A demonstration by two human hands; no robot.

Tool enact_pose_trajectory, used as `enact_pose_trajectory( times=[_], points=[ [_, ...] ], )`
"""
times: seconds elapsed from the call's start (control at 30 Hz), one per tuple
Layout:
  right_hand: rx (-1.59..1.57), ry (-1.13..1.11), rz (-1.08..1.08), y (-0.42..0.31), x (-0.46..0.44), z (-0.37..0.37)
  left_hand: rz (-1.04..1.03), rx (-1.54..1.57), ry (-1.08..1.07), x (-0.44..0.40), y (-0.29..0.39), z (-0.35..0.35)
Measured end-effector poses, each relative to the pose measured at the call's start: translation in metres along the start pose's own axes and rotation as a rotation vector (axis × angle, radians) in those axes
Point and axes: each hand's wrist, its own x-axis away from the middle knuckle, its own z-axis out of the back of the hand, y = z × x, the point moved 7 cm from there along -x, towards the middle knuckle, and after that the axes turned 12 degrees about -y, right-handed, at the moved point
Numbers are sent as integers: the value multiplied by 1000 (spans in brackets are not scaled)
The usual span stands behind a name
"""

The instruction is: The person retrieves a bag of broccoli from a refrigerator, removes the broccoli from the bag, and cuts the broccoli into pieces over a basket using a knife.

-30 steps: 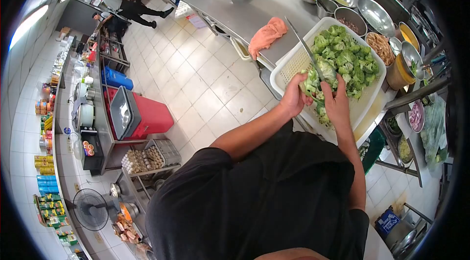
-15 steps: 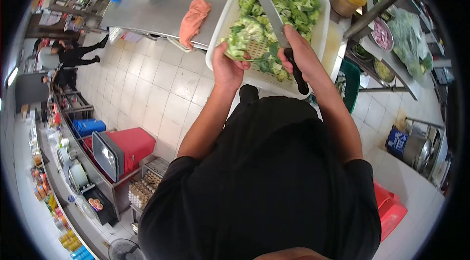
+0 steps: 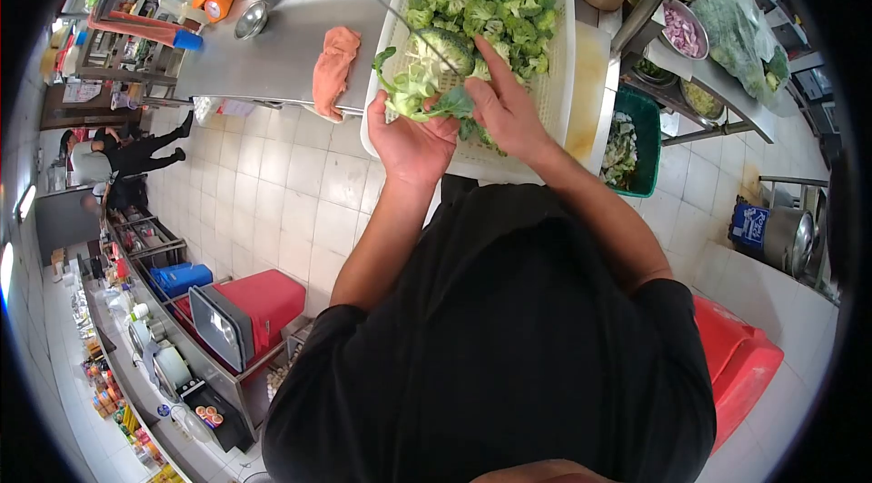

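My left hand is closed around the stem and leaves of a broccoli head, cradling it from below over the near left part of the basket. My right hand grips a large knife, its index finger stretched along the blade. The blade is seen nearly edge-on and lies across the broccoli head, pointing to the upper left. The knife's handle is hidden by my right hand. Many cut broccoli florets fill the far side of the white plastic basket beneath both hands.
A cutting board lies right of the basket, above a green bin holding scraps. An orange-pink cloth drapes over the steel table's edge. Metal bowls stand at the left. A person is in the background.
My right hand has moved in beside my left, bringing the knife down onto the broccoli head. The blade has turned from broadside to edge-on. The whole view has shifted slightly.
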Motion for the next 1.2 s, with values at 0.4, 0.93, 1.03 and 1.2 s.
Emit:
enact_pose_trajectory(
  times=[0.4,0.93,1.03,1.2],
  points=[
    [307,73,330,-20,0,5,76,212,-104,3,-21,-36],
    [293,112,385,-26,-8,19,146,206,-220,3,-33,-37],
    [44,-104,181,-15,-20,21,67,150,-125,2,-28,-27],
    [-280,-195,-117,-19,-6,24,-36,23,-123,1,-13,-13]
  ],
)
